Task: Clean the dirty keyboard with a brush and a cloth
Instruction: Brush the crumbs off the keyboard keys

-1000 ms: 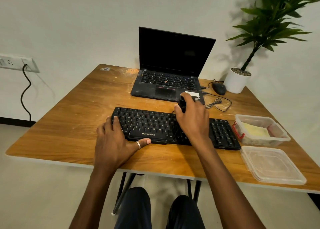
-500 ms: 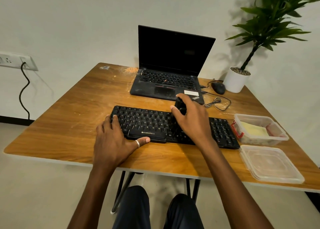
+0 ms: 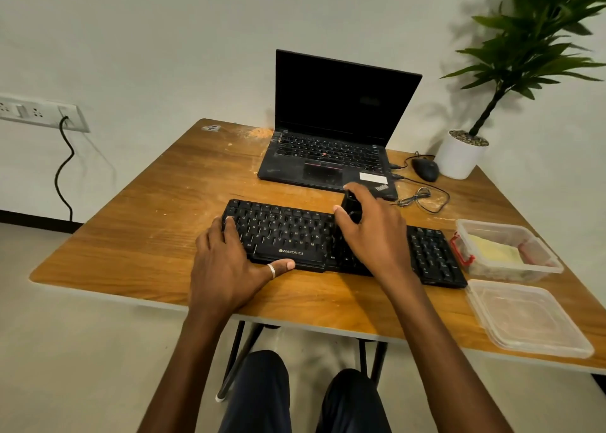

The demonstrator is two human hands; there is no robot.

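A black keyboard (image 3: pixel 288 232) lies across the middle of the wooden table (image 3: pixel 157 222). My left hand (image 3: pixel 229 262) rests on its left end, fingers over the edge keys and thumb along the front rim. My right hand (image 3: pixel 377 236) grips a black brush (image 3: pixel 351 207) upright over the keyboard's middle, and hides the keys under it. The bristles are out of sight behind the hand. A yellow cloth (image 3: pixel 492 252) lies inside a clear plastic box (image 3: pixel 544 265) at the right.
An open black laptop (image 3: pixel 331 157) stands behind the keyboard. A mouse (image 3: pixel 425 167) with a coiled cable (image 3: pixel 423 198) and a white potted plant (image 3: pixel 459 157) sit at the back right. The box's clear lid (image 3: pixel 524 318) lies near the front right edge.
My right hand with the brush has shifted slightly left and nearer across the keys. My left hand stays on the keyboard's left end.
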